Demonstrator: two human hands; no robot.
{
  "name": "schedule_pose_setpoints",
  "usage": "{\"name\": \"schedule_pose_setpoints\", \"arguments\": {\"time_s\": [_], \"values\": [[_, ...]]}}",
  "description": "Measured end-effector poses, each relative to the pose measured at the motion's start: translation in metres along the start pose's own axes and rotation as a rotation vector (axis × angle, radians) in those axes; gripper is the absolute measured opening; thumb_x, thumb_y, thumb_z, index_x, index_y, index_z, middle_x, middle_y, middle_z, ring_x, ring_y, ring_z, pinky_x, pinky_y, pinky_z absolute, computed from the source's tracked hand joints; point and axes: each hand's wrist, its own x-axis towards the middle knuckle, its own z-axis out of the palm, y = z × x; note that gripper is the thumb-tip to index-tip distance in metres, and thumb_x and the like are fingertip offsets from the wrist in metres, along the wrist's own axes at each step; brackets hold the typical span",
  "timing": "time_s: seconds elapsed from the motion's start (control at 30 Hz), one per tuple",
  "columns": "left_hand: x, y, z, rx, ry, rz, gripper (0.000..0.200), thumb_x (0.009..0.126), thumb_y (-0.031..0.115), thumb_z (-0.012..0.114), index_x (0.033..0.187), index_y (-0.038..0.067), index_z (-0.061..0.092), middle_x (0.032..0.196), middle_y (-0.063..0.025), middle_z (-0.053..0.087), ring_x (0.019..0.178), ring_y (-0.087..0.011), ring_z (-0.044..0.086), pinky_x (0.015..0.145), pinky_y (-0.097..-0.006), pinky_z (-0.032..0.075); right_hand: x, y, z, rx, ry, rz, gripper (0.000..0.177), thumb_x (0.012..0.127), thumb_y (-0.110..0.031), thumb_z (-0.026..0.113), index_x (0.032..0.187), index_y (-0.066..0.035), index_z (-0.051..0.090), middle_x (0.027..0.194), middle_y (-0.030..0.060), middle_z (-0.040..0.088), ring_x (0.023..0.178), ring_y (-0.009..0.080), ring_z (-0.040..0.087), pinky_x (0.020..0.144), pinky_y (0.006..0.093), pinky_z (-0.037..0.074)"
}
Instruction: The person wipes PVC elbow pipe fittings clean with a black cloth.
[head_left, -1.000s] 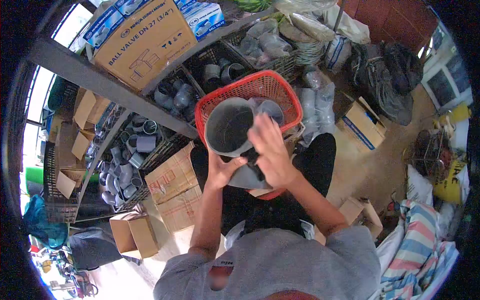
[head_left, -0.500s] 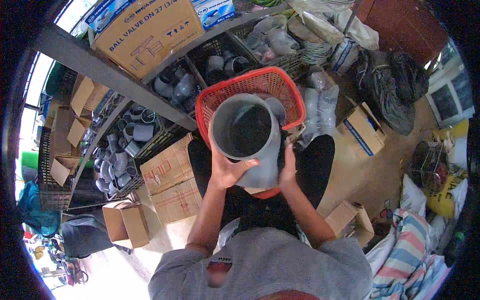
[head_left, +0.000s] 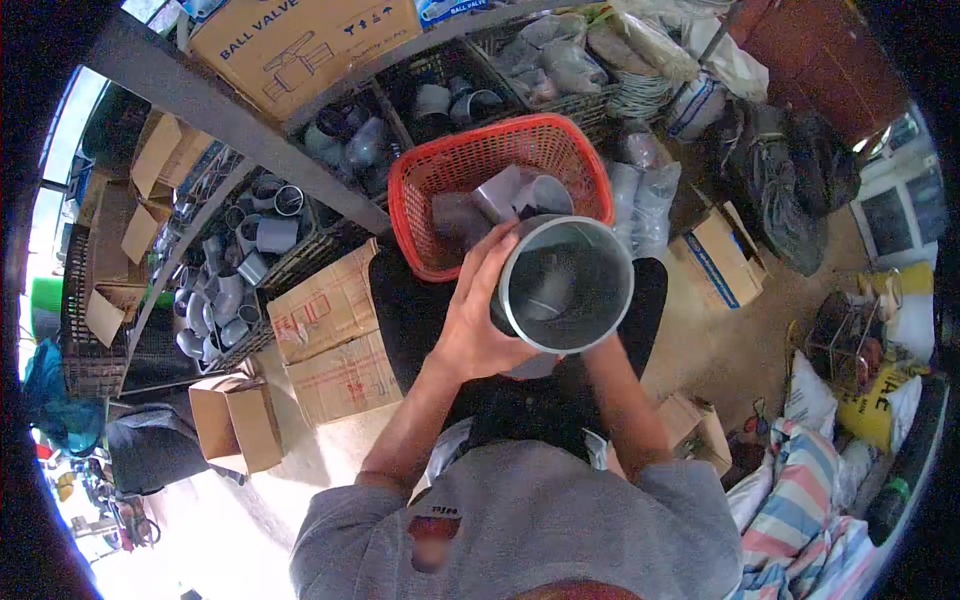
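A large grey plastic pipe fitting (head_left: 515, 318) is held above my lap, its wide round mouth tilted up toward me. My left hand (head_left: 482, 318) wraps its left side, fingers along the outer wall and thumb low. My right hand (head_left: 603, 352) is at its lower right; the fitting hides most of it, fingers included, but it stays against the fitting. Just beyond, a red plastic basket (head_left: 405, 215) holds several smaller grey pipe fittings (head_left: 497, 195).
Black crates (head_left: 385, 105) of grey fittings line the shelf ahead and left. Flattened cardboard (head_left: 335, 325) and an open carton (head_left: 237, 425) lie left on the floor. To the right are another carton (head_left: 715, 262), bagged fittings (head_left: 652, 205) and a striped cloth (head_left: 805, 490).
The large fitting has moved right and toward my body, its mouth turned more to me. My left hand has shifted up its side. More of the basket's contents shows, and my right hand is more hidden.
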Motion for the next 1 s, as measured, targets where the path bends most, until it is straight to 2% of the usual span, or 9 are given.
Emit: {"name": "schedule_pose_setpoints", "arguments": {"time_s": [0.03,0.27,0.33,0.47,0.53,0.57,0.67,0.83,1.0], "values": [[0.002,0.000,-0.001,-0.073,0.029,-0.003,0.120,0.055,0.021,0.096,0.154,0.004,0.032,0.153,-0.0252,0.039,0.140,-0.0427,0.042,0.115,-0.0481,0.037,-0.004,0.008,0.014,-0.167,0.124,-0.148,0.060,0.102,-0.054,0.049,0.130,-0.002,0.062,0.120,0.0090,0.069,0.110,0.0230,0.064,0.099,0.0369,0.052],[0.001,-0.012,0.000,-0.275,0.054,-0.090,0.124,0.057,0.022,0.097,0.156,0.002,0.024,0.154,-0.0255,0.039,0.142,-0.0385,0.042,0.117,-0.0469,0.036,-0.003,-0.011,0.007,-0.179,0.129,-0.102,0.058,0.103,-0.051,0.050,0.131,-0.002,0.061,0.126,0.0093,0.066,0.114,0.0231,0.062,0.101,0.0365,0.049],[0.000,-0.018,0.000,-0.285,-0.052,-0.018,0.146,0.052,0.017,0.100,0.159,0.006,0.001,0.159,-0.0202,0.030,0.147,-0.0324,0.034,0.122,-0.0489,0.028,-0.006,-0.021,0.001,-0.186,0.142,-0.099,0.058,0.103,-0.051,0.050,0.132,-0.002,0.060,0.127,0.0094,0.065,0.115,0.0231,0.061,0.102,0.0363,0.049],[-0.009,-0.021,0.006,-0.408,0.005,-0.020,0.137,0.053,0.021,0.101,0.158,0.001,0.015,0.156,-0.0210,0.038,0.144,-0.0335,0.041,0.118,-0.0462,0.033,-0.003,-0.037,0.001,-0.194,0.157,-0.095,0.057,0.103,-0.049,0.050,0.132,-0.002,0.060,0.130,0.0096,0.064,0.117,0.0231,0.060,0.104,0.0361,0.047],[-0.038,-0.057,0.012,-0.648,0.115,-0.249,0.140,0.052,0.021,0.102,0.159,0.003,0.013,0.156,-0.0184,0.038,0.144,-0.0316,0.041,0.118,-0.0466,0.033,0.004,-0.052,0.023,-0.397,0.370,-0.093,0.052,0.105,-0.042,0.047,0.136,0.000,0.057,0.138,0.0113,0.059,0.125,0.0228,0.055,0.109,0.0358,0.041],[-0.040,-0.063,0.012,-0.895,0.155,-0.321,0.135,0.053,0.023,0.102,0.157,0.002,0.020,0.153,-0.0154,0.042,0.140,-0.0296,0.044,0.116,-0.0466,0.036,-0.010,-0.066,0.085,-0.675,0.221,-0.193,0.053,0.107,-0.038,0.041,0.138,0.003,0.054,0.141,0.0163,0.056,0.130,0.0257,0.053,0.113,0.0373,0.035],[-0.036,-0.092,-0.020,-0.739,0.074,-0.443,0.116,0.061,0.024,0.099,0.153,0.001,0.031,0.143,-0.0116,0.052,0.131,-0.0242,0.052,0.112,-0.0428,0.041,-0.020,-0.053,0.097,-1.208,0.091,-0.627,0.050,0.107,-0.026,0.038,0.138,0.011,0.049,0.141,0.0265,0.053,0.137,0.0377,0.047,0.118,0.0423,0.029],[-0.007,-0.044,-0.058,-0.537,-0.161,-0.610,0.105,0.069,0.020,0.094,0.151,-0.001,0.034,0.138,-0.0118,0.056,0.125,-0.0209,0.055,0.107,-0.0384,0.045,-0.034,-0.032,0.100,-1.451,-0.048,-0.725,0.057,0.096,-0.015,0.045,0.147,0.011,0.038,0.149,0.0294,0.042,0.141,0.0453,0.039,0.120,0.0471,0.027],[-0.015,-0.054,-0.032,-0.562,0.055,-0.399,0.116,0.057,0.024,0.100,0.148,-0.005,0.034,0.141,-0.0129,0.053,0.130,-0.0228,0.053,0.114,-0.0426,0.038,-0.025,-0.040,0.121,-1.587,-0.169,-0.842,0.064,0.089,-0.016,0.054,0.146,0.007,0.041,0.150,0.0268,0.043,0.139,0.0439,0.041,0.118,0.0487,0.030]]}}
